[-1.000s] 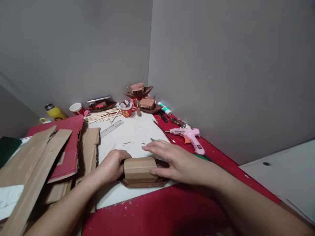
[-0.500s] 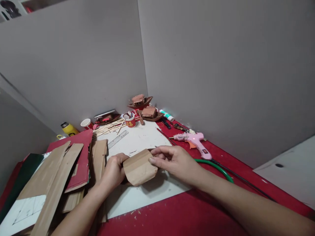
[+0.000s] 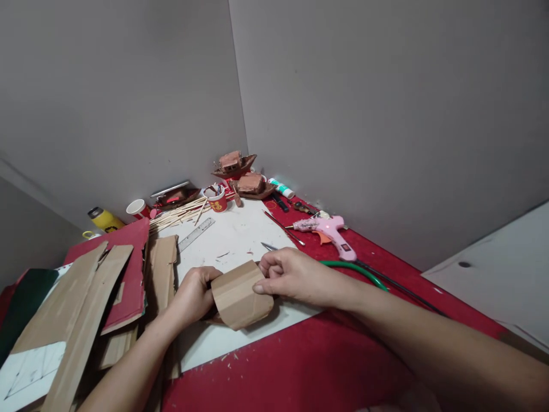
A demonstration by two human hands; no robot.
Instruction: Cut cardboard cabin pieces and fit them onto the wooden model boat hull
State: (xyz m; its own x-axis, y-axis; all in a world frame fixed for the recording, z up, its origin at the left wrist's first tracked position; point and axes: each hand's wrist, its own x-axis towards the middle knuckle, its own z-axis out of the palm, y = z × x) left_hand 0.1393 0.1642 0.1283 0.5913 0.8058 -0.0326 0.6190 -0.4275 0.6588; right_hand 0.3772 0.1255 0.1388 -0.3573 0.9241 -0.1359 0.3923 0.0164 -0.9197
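Note:
A curved piece of cardboard with rounded lower corners is held above the white board. My right hand is closed on its right edge, thumb on top and fingers behind. At the left edge, my left hand is closed around a dark brown piece. The cardboard covers most of that piece, so its full shape is hidden; it is brown like the model boats behind. A pointed metal tool lies just beyond my right hand.
Cardboard sheets are piled at left. A pink glue gun and green tube lie at right. Behind are a steel ruler, wooden sticks, a red cup, brown model boats and a yellow bottle.
The view has shifted slightly, so the table things sit further left and higher. The cardboard is tilted a little differently between my hands; both keep their hold.

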